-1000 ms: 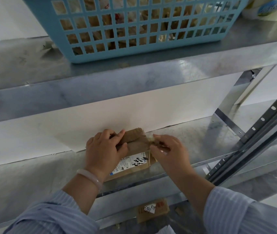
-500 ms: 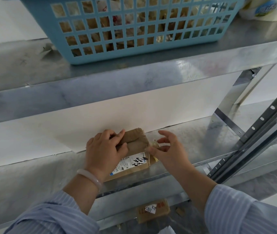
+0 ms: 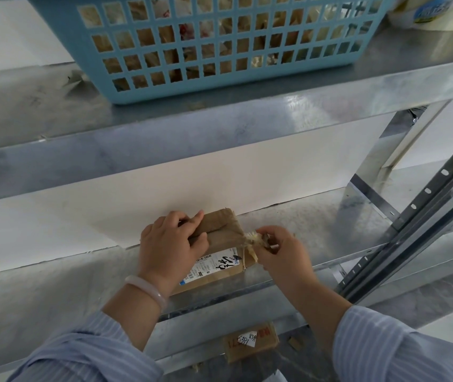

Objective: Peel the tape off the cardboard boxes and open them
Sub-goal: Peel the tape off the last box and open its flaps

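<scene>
I have the cardboard box [image 3: 219, 252] sitting on the middle shelf [image 3: 316, 232], close to its front edge and roughly midway along what I can see of it, shipping label [image 3: 214, 266] facing up. My left hand [image 3: 171, 246] is spread over the box's left half, palm down, fingers curled over the far top edge, pinning it to the shelf. My right hand [image 3: 280, 252] is at the box's right end, thumb and forefinger pinched on a crumpled, whitish strip of tape [image 3: 254, 239] that has lifted off the corner; the other fingers are loosely curled.

The step in hand, as I judge it, is stripping that tape from the right end so the flaps can come free. To do it well I would keep the left hand bearing down hard, since the box looks light and would otherwise slide toward the pull. I would draw the tape low and back along the box rather than straight up, so it peels instead of tearing the cardboard or snapping short. The strip is already bunched, so I would regrip nearer the box if it begins to stretch thin.

Another taped box [image 3: 250, 340] lies on the shelf below, and the blue basket [image 3: 219, 48] on the upper shelf holds what looks like scrap.
</scene>
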A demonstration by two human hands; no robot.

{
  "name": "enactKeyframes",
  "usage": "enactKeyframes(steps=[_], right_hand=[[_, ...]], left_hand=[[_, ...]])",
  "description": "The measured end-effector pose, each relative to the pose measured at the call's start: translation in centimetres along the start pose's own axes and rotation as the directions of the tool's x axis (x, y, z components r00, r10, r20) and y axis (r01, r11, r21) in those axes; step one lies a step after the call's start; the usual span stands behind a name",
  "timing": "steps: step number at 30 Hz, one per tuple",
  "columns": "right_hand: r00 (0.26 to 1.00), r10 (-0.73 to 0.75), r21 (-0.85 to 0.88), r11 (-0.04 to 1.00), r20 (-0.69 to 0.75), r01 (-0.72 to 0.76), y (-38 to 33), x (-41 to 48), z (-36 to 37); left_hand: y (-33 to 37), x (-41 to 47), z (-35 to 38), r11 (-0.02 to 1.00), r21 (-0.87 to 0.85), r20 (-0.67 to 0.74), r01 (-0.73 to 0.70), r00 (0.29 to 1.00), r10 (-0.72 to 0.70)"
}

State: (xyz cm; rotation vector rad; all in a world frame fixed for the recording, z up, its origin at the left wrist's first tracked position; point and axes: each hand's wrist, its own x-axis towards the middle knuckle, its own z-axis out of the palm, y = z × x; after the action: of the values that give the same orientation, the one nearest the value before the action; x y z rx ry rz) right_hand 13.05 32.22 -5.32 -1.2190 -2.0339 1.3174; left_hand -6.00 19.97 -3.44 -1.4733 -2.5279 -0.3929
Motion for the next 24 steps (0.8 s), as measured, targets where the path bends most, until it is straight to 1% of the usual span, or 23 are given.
enactKeyframes(steps=[3, 4, 5, 6, 7, 8, 9, 11, 13, 15, 16, 17, 18, 20, 22, 24], right_hand=[[0.991, -0.118, -0.093, 0.988, 0.063, 0.124, -0.4, -0.4, 0.0], [0.988, -0.138, -0.088, 0.986, 0.074, 0.144, -0.6, -0.4, 0.1], [0.988, -0.133, -0.043, 0.990, 0.078, 0.137, -0.8, -0.5, 0.3], [0.991, -0.102, 0.050, 0.994, 0.082, 0.098, -1.0, -0.5, 0.5], [0.995, -0.057, 0.180, 0.983, 0.087, 0.041, -1.1, -0.4, 0.7], [0.995, -0.010, 0.298, 0.954, 0.102, -0.021, -1.1, -0.2, 0.9], [0.993, 0.034, 0.378, 0.923, 0.115, -0.075, -1.3, 0.0, 0.9], [0.987, 0.101, 0.440, 0.886, 0.126, -0.147, -1.4, 0.3, 0.4], [0.980, 0.135, 0.525, 0.829, 0.145, -0.192, -1.5, 0.6, -0.1], [0.961, 0.161, 0.627, 0.731, 0.225, -0.269, -1.4, 0.8, -0.3], [0.943, 0.173, 0.660, 0.678, 0.283, -0.322, -1.3, 0.9, -0.2], [0.923, 0.186, 0.665, 0.647, 0.336, -0.372, -1.1, 1.0, -0.1], [0.909, 0.195, 0.638, 0.658, 0.370, -0.400, -0.9, 1.1, 0.2], [0.907, 0.197, 0.534, 0.753, 0.373, -0.384, -0.6, 1.0, 0.5], [0.925, 0.200, 0.471, 0.814, 0.322, -0.340, -0.6, 0.9, 0.7], [0.944, 0.203, 0.442, 0.844, 0.262, -0.304, -0.5, 1.0, 0.7]], left_hand=[[0.0, 0.0, 0.1, 1.000, 0.004, 0.000, 0.003, 1.000, -0.003], [0.0, 0.0, 0.1, 1.000, 0.004, 0.001, 0.002, 1.000, -0.002], [0.0, 0.0, 0.1, 1.000, 0.005, 0.002, -0.001, 1.000, 0.001], [0.0, 0.0, 0.1, 1.000, 0.008, 0.003, -0.005, 1.000, 0.005], [-0.1, 0.0, 0.1, 1.000, 0.012, 0.004, -0.009, 1.000, 0.009], [-0.1, 0.0, 0.2, 1.000, 0.010, 0.002, -0.011, 1.000, 0.011], [-0.1, 0.0, 0.2, 1.000, 0.003, -0.003, -0.008, 1.000, 0.008], [-0.1, -0.1, 0.3, 1.000, -0.013, -0.010, 0.003, 1.000, -0.004], [0.0, 0.0, 0.3, 1.000, -0.013, -0.011, 0.007, 1.000, -0.007], [0.0, 0.0, 0.3, 1.000, -0.003, -0.008, 0.003, 1.000, -0.003], [0.0, 0.0, 0.3, 1.000, 0.002, -0.005, 0.001, 1.000, -0.001], [-0.1, 0.0, 0.2, 1.000, 0.006, -0.001, 0.001, 1.000, -0.001], [-0.1, 0.0, 0.2, 1.000, 0.010, 0.003, 0.002, 1.000, -0.002], [0.0, 0.0, 0.1, 1.000, 0.015, 0.015, 0.004, 1.000, -0.004], [0.0, 0.0, 0.0, 1.000, 0.015, 0.022, 0.003, 1.000, -0.003], [0.0, 0.0, 0.0, 1.000, 0.012, 0.024, 0.005, 1.000, -0.006]])
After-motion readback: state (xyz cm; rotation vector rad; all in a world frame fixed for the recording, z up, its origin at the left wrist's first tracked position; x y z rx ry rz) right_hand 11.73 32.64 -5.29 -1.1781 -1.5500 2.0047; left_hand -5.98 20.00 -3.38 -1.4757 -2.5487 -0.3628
